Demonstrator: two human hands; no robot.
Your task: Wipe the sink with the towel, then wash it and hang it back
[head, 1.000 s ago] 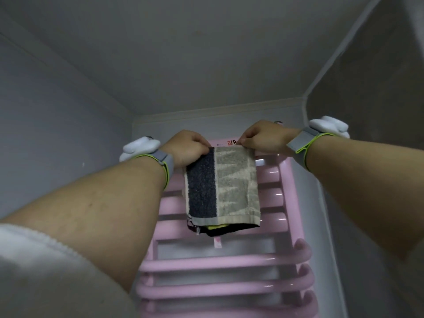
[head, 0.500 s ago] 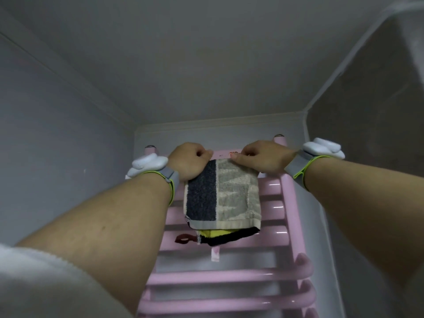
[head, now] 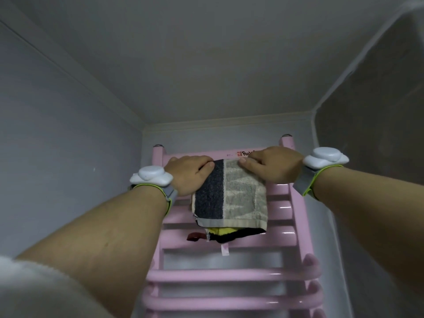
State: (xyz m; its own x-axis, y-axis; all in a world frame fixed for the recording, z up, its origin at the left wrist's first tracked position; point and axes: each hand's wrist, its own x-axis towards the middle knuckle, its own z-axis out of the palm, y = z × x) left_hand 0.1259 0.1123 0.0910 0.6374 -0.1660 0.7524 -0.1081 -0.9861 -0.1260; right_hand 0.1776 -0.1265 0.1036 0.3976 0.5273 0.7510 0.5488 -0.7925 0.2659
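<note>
A small towel (head: 231,198), dark grey on the left and beige patterned on the right, hangs folded over the top bar of a pink towel radiator (head: 296,212). Yellow and black layers and a red loop show below its lower edge. My left hand (head: 188,174) grips the towel's top left corner against the bar. My right hand (head: 273,164) holds the top right corner, fingers pressed onto the fabric. Both arms reach upward. The sink is out of sight.
The radiator's lower curved rails (head: 229,294) jut toward me near the bottom. Grey walls close in on the left (head: 57,157) and right (head: 378,157), with the ceiling (head: 206,65) just above the rack. White trackers sit on both wrists.
Both hands have shifted slightly down and apart along the top bar, flattening the towel's folded edge. The view has tilted upward, so more of the rack's top posts show.
</note>
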